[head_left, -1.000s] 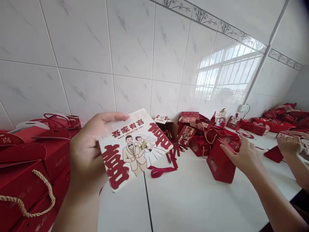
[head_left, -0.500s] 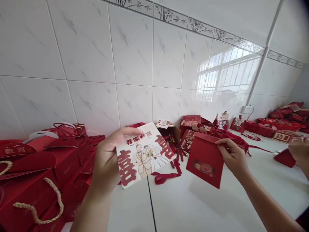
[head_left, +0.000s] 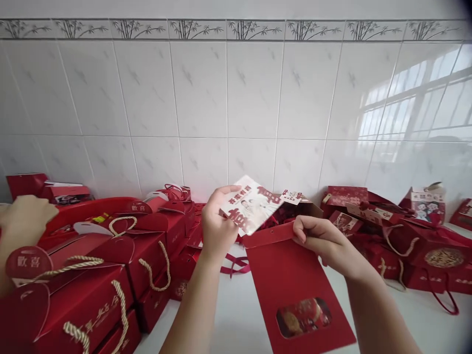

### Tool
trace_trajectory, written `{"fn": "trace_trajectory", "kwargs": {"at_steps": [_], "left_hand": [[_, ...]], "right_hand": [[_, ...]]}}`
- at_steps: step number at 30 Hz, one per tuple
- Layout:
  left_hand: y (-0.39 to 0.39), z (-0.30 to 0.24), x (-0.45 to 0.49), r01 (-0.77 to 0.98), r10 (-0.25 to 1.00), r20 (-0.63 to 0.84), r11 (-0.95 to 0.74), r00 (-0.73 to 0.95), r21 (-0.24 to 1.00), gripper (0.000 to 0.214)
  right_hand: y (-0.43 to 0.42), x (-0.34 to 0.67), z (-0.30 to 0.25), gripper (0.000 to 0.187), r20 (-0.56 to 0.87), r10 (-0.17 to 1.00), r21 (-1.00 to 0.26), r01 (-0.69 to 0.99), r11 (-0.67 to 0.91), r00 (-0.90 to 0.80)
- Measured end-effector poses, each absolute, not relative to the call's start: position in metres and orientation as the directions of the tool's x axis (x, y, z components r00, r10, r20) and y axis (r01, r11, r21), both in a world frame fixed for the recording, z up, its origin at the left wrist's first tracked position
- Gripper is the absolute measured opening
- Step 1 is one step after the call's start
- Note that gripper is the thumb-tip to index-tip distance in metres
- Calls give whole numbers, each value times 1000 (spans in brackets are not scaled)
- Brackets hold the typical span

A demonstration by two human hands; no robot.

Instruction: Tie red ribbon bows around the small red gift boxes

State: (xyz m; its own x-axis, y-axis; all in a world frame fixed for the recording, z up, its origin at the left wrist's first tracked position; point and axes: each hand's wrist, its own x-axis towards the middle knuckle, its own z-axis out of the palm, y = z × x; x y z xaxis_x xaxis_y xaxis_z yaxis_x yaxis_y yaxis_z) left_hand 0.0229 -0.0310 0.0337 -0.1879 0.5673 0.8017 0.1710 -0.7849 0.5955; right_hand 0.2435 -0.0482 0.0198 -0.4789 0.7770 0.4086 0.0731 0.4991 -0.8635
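My left hand [head_left: 217,227] pinches a white card [head_left: 250,204] printed with a wedding couple and red characters, held tilted above the white counter [head_left: 236,319]. My right hand [head_left: 320,241] grips the top edge of a flat red paper bag [head_left: 291,280] with a small clear window near its bottom. The card's lower edge sits just above the bag's opening, close to touching it. Both hands are closed on what they hold.
Stacked red gift boxes with rope handles [head_left: 106,265] fill the left. Several small red gift bags and boxes [head_left: 405,236] lie at the right against the tiled wall. A red ribbon [head_left: 232,265] lies under my hands. Another person's hand [head_left: 22,221] shows at far left.
My view turned left and down. My right hand picked the red bag off the pile and brought it under the card; the card moved toward the bag's top edge.
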Motion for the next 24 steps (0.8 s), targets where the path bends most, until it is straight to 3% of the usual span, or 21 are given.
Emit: {"fn": "trace_trajectory", "kwargs": {"at_steps": [3, 6, 11, 16, 20, 24], "left_hand": [[-32, 32, 23, 272, 559, 829, -801, 17, 534, 48], [-32, 32, 23, 252, 582, 790, -808, 192, 533, 55], [-29, 29, 31, -56, 671, 716, -721, 192, 690, 40], [-32, 29, 39, -270, 659, 706, -652, 262, 709, 45], [-37, 30, 35, -219, 610, 686, -663, 397, 716, 57], [-38, 31, 32, -117, 610, 564, -614, 557, 780, 81]], "right_hand": [[-45, 243, 19, 12, 404, 770, -871, 50, 489, -493], [-42, 249, 16, 14, 387, 772, -897, -9, 443, -505], [-37, 262, 12, 24, 409, 804, -912, -166, 374, -431], [-35, 264, 15, 29, 388, 843, -921, -185, 342, -373], [-40, 260, 19, 20, 397, 860, -917, -102, 385, -321], [-48, 260, 22, 10, 402, 850, -908, -25, 419, -340]]}}
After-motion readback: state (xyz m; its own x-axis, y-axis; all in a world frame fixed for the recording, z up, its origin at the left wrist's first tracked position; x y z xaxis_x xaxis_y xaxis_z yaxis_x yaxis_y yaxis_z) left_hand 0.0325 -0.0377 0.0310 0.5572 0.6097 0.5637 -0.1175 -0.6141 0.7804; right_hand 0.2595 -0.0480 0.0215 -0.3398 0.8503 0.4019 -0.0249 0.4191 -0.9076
